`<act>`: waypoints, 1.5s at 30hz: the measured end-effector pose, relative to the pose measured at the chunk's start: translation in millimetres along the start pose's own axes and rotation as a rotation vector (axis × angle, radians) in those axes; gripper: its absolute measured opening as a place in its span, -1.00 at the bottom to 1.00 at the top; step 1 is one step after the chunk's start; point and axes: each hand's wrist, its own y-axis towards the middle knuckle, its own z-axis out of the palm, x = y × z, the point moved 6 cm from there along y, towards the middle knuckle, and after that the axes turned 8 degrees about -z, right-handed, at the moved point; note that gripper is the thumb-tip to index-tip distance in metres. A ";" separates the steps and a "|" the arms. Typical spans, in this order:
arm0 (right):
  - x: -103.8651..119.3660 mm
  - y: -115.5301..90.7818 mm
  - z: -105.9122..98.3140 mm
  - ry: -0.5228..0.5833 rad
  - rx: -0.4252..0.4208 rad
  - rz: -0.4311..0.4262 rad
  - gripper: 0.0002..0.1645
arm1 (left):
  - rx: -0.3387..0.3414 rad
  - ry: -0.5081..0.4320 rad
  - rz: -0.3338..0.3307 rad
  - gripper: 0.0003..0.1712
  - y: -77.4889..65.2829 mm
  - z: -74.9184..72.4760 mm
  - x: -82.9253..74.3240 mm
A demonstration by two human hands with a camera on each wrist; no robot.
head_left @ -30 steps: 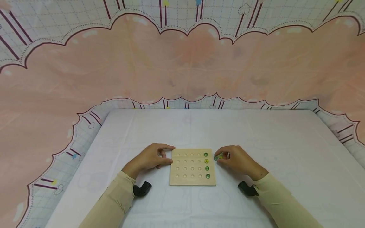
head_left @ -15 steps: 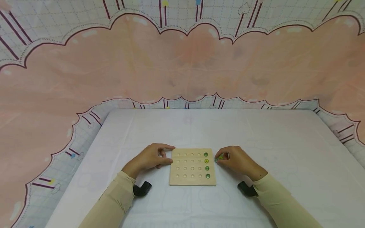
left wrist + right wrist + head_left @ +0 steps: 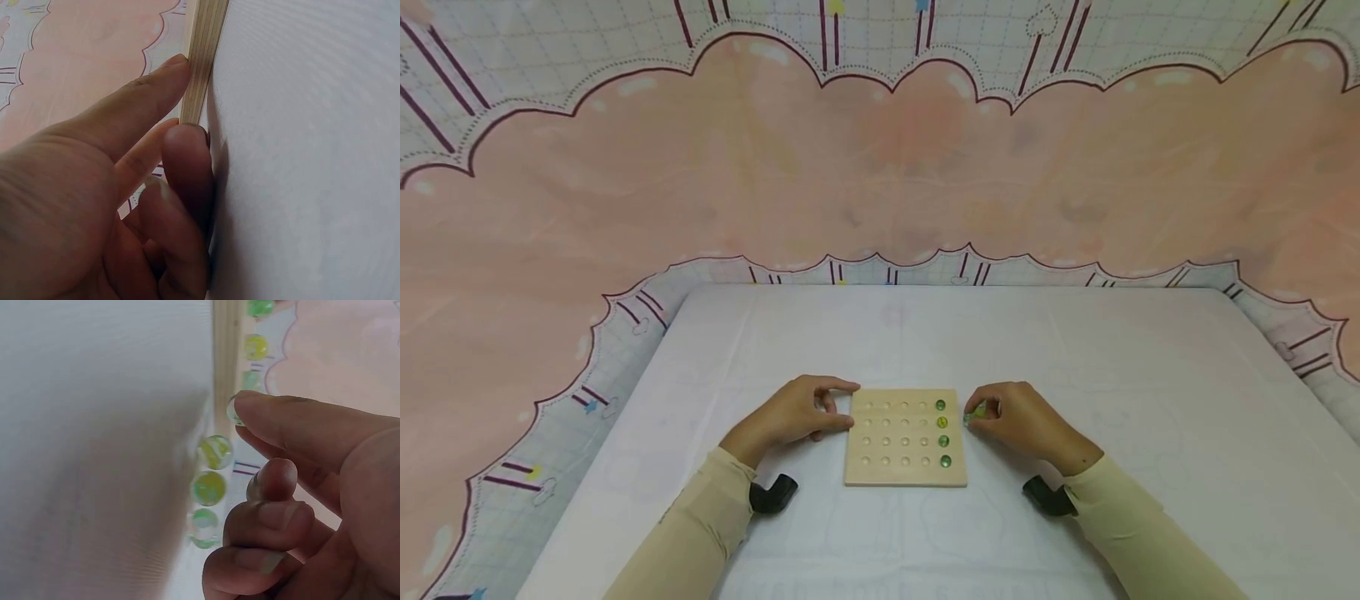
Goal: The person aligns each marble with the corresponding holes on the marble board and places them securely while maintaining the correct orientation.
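A pale wooden board [image 3: 904,479] with rows of round hollows lies on the white table. Several green and yellow glass marbles fill its right-hand column, including a yellow marble [image 3: 942,422]. My left hand [image 3: 793,410] touches the board's left side with thumb and index finger, the other fingers curled below. Just off the right edge, my right hand [image 3: 1022,421] pinches a clear marble [image 3: 233,411] between thumb and index finger. Beneath these fingertips, in the right wrist view, a yellow-streaked marble [image 3: 215,452], a yellow-green marble [image 3: 209,487] and a green-and-clear marble [image 3: 205,525] line up.
The white table [image 3: 1075,333] spreads around the board. A patterned pink cloth [image 3: 880,183] hangs behind its far edge. Black wrist mounts [image 3: 773,495] stick out at both sleeves.
Both hands stay almost where they were. The marble at my right fingertips shifts slightly and shows less beyond the fingers than a second ago. The board has not moved on the table.
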 end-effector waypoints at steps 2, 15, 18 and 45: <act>3.0 -0.8 -2.3 -0.003 -0.008 -0.008 -0.88 | 0.002 -0.004 0.004 -0.38 0.4 0.3 -0.4; 27.0 -8.3 -2.7 0.055 0.003 -0.067 -0.86 | -0.002 0.026 0.023 -0.38 0.7 1.1 0.5; 34.1 -8.4 -1.5 0.071 0.008 -0.086 -0.86 | -0.002 0.024 0.027 -0.38 1.3 -0.9 0.6; 55.7 -10.1 34.5 0.116 0.088 -0.206 -0.84 | 0.011 0.007 0.011 -0.38 0.4 1.9 -1.0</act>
